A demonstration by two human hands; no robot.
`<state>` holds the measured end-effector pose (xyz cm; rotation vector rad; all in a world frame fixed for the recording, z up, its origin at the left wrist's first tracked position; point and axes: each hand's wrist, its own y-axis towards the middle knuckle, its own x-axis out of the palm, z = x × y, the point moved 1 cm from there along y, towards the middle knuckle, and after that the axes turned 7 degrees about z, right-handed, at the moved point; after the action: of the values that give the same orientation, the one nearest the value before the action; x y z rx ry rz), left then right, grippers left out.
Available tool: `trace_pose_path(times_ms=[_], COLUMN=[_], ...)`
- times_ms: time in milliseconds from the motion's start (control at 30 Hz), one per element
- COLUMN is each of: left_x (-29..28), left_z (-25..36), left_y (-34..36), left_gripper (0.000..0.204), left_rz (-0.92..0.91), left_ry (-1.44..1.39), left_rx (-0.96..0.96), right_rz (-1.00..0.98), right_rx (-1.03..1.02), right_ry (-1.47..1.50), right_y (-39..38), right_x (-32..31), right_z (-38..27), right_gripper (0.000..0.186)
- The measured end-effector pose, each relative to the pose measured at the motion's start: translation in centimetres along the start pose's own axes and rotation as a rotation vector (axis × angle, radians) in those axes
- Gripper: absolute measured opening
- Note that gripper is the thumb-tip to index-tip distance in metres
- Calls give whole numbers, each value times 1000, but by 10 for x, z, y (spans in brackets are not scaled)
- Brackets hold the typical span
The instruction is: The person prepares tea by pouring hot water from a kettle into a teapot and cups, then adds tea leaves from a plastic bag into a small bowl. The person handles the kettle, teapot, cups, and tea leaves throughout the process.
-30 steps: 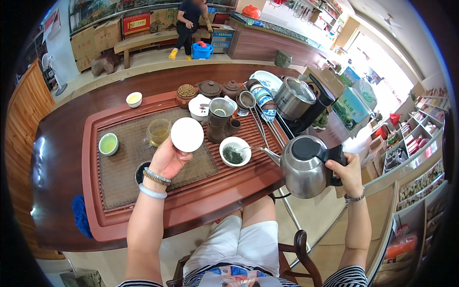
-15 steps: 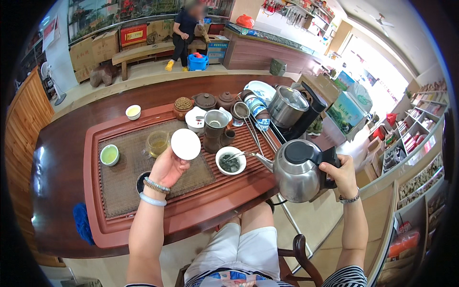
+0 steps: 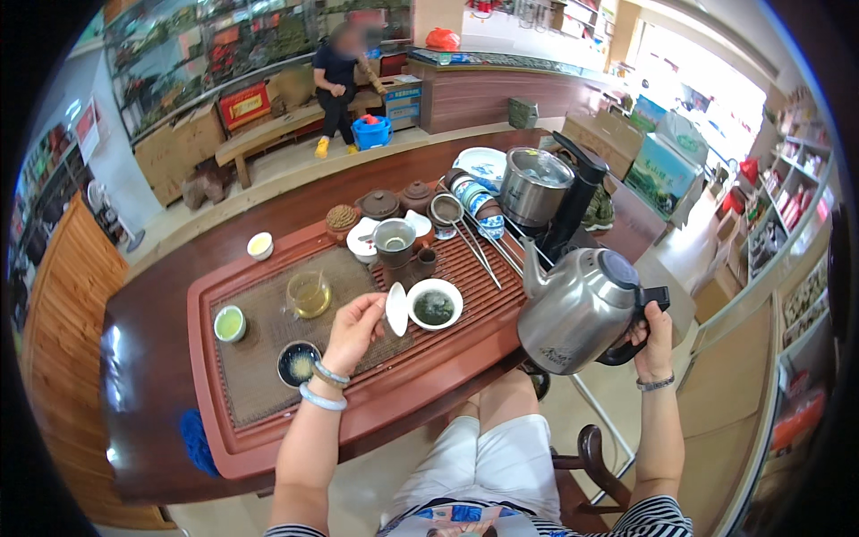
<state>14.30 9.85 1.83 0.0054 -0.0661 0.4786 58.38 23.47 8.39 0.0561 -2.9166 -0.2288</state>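
A: What does the left hand [image 3: 354, 328] hold?
B: Its fingers pinch a white lid [image 3: 396, 309], tilted on edge, just left of the white bowl of tea leaves [image 3: 435, 304].
A: And the right hand [image 3: 654, 336]?
B: It is closed around the black handle of a steel kettle [image 3: 580, 310], whose spout points toward the bowl, above the red tea tray [image 3: 268, 430].

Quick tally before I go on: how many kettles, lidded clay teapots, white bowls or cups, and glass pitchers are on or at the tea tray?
Steel kettles: 2, one held in the right hand, one on its base
Small clay teapots: 2
White bowls or cups: 3
Glass pitchers: 1
White lid, held in the left hand: 1
Total: 9
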Motion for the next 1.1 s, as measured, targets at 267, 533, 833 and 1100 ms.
trace_pose_path(times_ms=[267,533,833,1100], left_x=[56,87,21,-50], left_z=[17,12,47,44], left_y=[21,22,8,20], left_gripper=[19,32,19,19], left_rz=[86,70,491,754], left_ry=[696,1089,914,962], left_rx=[542,772,871,660], right_rz=[211,512,668,773], right_rx=[-119,-57,-114,-131], right_ry=[-174,-151,-192,-297], right_y=[-5,29,137,191], right_x=[-74,-108,-86,-36], right_z=[-14,-18,34,74], right_gripper=[46,37,47,51])
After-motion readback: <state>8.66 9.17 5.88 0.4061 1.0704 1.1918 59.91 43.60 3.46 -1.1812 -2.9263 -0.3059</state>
